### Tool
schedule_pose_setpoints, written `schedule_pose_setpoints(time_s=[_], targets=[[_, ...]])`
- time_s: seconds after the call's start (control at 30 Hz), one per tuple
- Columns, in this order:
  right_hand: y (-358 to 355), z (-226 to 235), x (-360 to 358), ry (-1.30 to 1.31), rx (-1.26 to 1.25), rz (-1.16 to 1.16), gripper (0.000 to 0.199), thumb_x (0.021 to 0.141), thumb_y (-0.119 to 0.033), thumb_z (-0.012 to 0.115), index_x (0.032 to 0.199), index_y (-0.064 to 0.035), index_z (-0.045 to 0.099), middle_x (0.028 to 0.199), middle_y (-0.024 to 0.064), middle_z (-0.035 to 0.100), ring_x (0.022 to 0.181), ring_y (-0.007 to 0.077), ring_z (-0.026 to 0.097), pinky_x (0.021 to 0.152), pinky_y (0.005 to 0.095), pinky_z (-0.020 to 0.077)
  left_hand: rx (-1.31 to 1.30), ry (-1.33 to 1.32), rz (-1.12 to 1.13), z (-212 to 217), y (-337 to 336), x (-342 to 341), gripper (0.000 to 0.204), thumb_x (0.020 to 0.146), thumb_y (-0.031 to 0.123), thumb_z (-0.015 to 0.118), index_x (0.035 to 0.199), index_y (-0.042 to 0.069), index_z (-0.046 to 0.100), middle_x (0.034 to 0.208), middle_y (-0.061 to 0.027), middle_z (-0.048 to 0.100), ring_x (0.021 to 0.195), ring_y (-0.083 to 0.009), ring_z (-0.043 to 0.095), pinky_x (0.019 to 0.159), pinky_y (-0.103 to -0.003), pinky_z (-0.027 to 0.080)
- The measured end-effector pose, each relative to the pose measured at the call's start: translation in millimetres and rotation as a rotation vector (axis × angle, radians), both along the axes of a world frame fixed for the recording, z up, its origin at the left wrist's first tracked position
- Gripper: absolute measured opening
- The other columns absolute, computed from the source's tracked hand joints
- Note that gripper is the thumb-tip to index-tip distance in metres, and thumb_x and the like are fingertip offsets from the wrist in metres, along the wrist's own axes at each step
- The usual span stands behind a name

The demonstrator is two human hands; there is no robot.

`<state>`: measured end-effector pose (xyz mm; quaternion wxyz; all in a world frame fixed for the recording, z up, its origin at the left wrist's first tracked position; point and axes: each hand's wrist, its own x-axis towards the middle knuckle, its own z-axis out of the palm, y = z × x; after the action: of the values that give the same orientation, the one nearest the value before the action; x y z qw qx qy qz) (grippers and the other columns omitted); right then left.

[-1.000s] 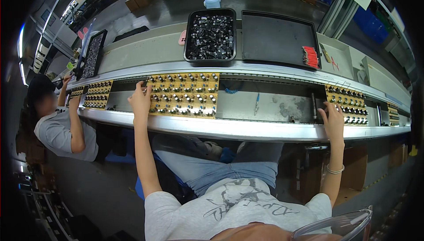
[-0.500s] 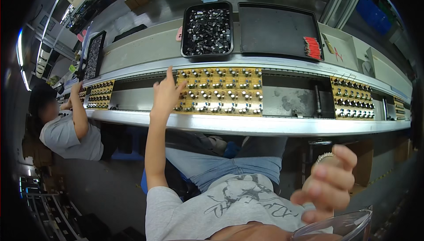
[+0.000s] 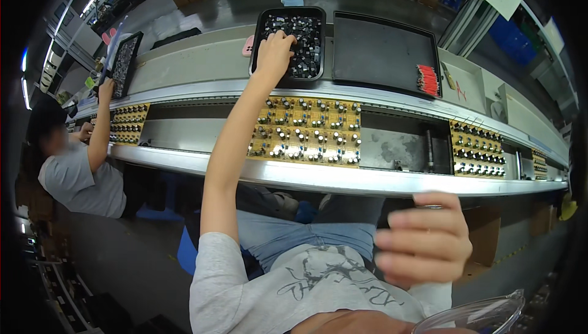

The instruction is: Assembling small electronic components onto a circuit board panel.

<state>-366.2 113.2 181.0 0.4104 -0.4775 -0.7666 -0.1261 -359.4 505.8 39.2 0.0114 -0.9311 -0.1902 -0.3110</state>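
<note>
My left hand (image 3: 275,56) reaches over the conveyor rails into a black tray (image 3: 256,64) filled with small black components (image 3: 309,58). Its fingers point down at the parts and look spread, though their tips are partly hidden. Raised close to the camera at lower right, my right hand (image 3: 425,236) has its fingers curled together; anything inside them is hidden. Below my left forearm lies a panel of yellowish circuit boards (image 3: 306,132), bearing rows of small cylindrical capacitors. Neither hand touches that panel.
Beside the parts tray stands a wide black tray (image 3: 380,49) with a bundle of red parts (image 3: 428,80). More board panels (image 3: 478,148) sit along the conveyor. A co-worker (image 3: 79,172) at left reaches toward another tray (image 3: 125,64). The metal front rail (image 3: 306,176) runs before me.
My left hand has moved from the board panel's left edge up into the tray of components. My right hand has shifted left, its fingers now closer together. The co-worker's arm has moved slightly.
</note>
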Motion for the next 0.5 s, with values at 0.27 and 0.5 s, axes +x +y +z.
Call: schedule_pose_setpoints(time_s=[0.27,0.5], targets=[[40.6,-35.1,30.3,0.08,-0.226,-0.062,0.027,0.071,-0.012,0.07,0.096,-0.0071,0.066,0.099,0.0065,0.064,0.095,0.0238,0.06,0.083,0.0375,0.0455,0.062,0.019,-0.017,-2.5,11.9,3.7,0.016,0.076,0.018,0.067,0.092,0.014,0.067,0.081,-0.0025,0.063,0.085,-0.0217,0.059,0.083,-0.037,0.036],[103.8,-73.2,65.1,0.243,-0.411,-0.112,0.021,0.079,-0.006,0.064,0.099,-0.0038,0.064,0.096,0.0088,0.065,0.091,0.0254,0.06,0.082,0.0354,0.0468,-0.059,-0.187,-0.055,-4.8,3.8,-14.9,0.015,0.078,0.017,0.067,0.092,0.013,0.068,0.078,-0.0028,0.068,0.077,-0.0192,0.062,0.089,-0.038,0.035]])
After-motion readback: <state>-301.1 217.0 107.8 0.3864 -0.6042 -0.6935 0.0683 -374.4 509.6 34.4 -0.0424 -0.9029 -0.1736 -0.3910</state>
